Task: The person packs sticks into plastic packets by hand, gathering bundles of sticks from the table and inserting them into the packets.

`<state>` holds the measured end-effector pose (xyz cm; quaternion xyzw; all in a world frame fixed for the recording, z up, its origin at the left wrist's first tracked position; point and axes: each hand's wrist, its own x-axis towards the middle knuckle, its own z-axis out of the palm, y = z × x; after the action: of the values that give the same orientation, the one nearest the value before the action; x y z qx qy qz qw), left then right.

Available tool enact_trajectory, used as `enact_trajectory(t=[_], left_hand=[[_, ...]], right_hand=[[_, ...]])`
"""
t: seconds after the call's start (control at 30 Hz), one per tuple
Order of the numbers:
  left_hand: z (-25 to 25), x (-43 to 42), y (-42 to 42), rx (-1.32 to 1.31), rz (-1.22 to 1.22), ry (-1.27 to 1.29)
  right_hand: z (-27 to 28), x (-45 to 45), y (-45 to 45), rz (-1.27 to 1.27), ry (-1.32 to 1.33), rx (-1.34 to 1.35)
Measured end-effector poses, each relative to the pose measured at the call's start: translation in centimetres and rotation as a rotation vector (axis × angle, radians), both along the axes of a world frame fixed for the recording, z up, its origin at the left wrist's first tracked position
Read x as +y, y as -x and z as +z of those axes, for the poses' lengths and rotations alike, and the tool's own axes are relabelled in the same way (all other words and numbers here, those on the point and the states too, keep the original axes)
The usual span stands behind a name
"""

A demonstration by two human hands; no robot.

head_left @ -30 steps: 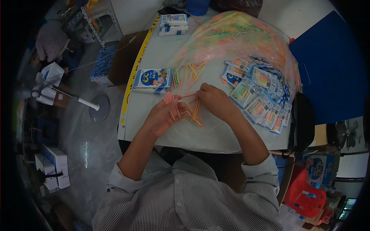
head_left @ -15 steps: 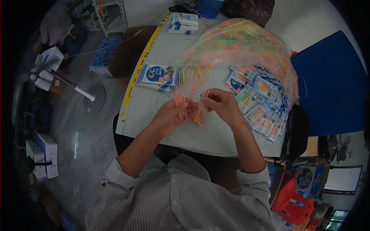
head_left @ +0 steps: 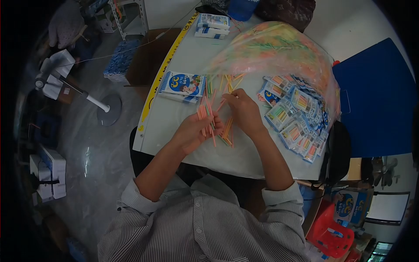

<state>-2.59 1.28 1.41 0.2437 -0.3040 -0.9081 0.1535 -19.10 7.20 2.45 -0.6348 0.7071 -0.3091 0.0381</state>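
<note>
My left hand (head_left: 192, 129) is wrapped round a bundle of thin straw-like sticks (head_left: 204, 115), mostly pink with a green one among them. Just to its right, my right hand (head_left: 244, 109) reaches over the table with fingertips pinched on the end of a pink stick (head_left: 221, 104). Loose orange and yellow sticks (head_left: 228, 129) lie on the table under and between my hands. Beyond the hands are more loose sticks (head_left: 235, 81) in yellow, green and orange. Blue-and-white printed packets (head_left: 183, 84) are stacked beyond my left hand.
A big clear bag of coloured sticks (head_left: 275, 48) covers the table's far right. Filled packets (head_left: 297, 111) are heaped at the right, near a blue panel (head_left: 375, 100). More packets (head_left: 213, 25) lie at the far edge. A white stand with a round base (head_left: 108, 109) is on the floor at left.
My right hand has moved away from the left hand, forward to the loose sticks. A green stick now shows in the left hand's bundle. The view has shifted slightly.
</note>
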Motion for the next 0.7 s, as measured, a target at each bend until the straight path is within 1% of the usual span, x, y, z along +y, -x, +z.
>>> enact_trajectory(t=[0.03,0.07,0.13,0.27,0.37,0.47,0.53,0.67,0.7], left_hand=[[0.0,-0.1,0.0,0.020,0.026,-0.019],[0.1,-0.2,-0.1,0.019,0.026,-0.019],[0.2,-0.3,-0.2,0.008,0.053,-0.025],[0.3,-0.5,-0.4,0.017,0.098,-0.052],[0.2,-0.3,-0.1,0.012,0.101,-0.087],[-0.1,-0.4,0.2,0.026,0.146,-0.137],[-0.1,-0.4,0.2,0.021,0.173,-0.153],[0.4,-0.4,0.0,0.011,0.173,-0.125],[0.5,-0.3,0.0,0.010,0.175,-0.124]], right_hand=[[0.1,-0.1,0.1,0.003,-0.034,0.244],[0.2,-0.2,0.2,0.003,-0.035,0.243],[0.6,-0.4,0.4,0.029,-0.086,0.377],[0.6,0.2,1.1,0.057,-0.107,0.395],[0.4,0.5,1.1,0.017,-0.182,0.393],[0.9,0.8,0.7,0.031,-0.162,0.377],[1.1,0.9,0.7,0.053,-0.131,0.422],[0.4,0.8,0.8,0.041,-0.122,0.434],[0.2,0.8,0.7,-0.019,-0.049,0.335]])
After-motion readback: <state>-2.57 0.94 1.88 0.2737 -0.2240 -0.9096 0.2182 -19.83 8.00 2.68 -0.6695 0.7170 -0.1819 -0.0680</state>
